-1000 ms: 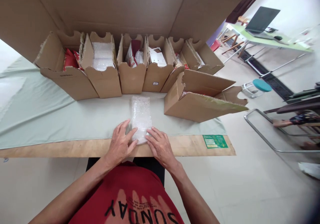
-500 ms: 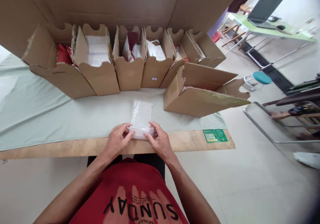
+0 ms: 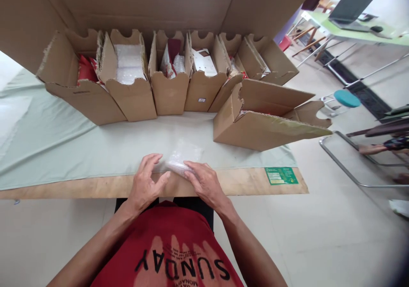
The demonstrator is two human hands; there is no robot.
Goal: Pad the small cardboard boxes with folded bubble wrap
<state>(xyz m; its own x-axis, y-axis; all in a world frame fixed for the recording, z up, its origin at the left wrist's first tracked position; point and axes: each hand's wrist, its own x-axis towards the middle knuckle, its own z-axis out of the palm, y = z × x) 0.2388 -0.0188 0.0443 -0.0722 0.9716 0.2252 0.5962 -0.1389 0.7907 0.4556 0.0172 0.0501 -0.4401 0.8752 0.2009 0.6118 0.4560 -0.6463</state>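
A clear bubble wrap pouch (image 3: pixel 182 155) lies tilted near the table's front edge, somewhat smeared by motion. My right hand (image 3: pixel 206 181) pinches its near right part between thumb and fingers. To the left of the pouch is my left hand (image 3: pixel 149 178), its thumb and fingers apart with nothing between them. More bubble wrap pouches (image 3: pixel 128 63) stand stacked in a cardboard box straight ahead.
Several open cardboard boxes (image 3: pixel 171 97) stand in a row at the back, holding red and white items. Another box (image 3: pixel 255 127) sits angled at the right. A green card (image 3: pixel 281 175) lies on the wooden edge (image 3: pixel 79 187). A person's arm (image 3: pixel 372 149) shows far right.
My left hand has let go of the pouch and opened. The pouch has turned in my right hand, its near edge now slanting. The view has shifted slightly.
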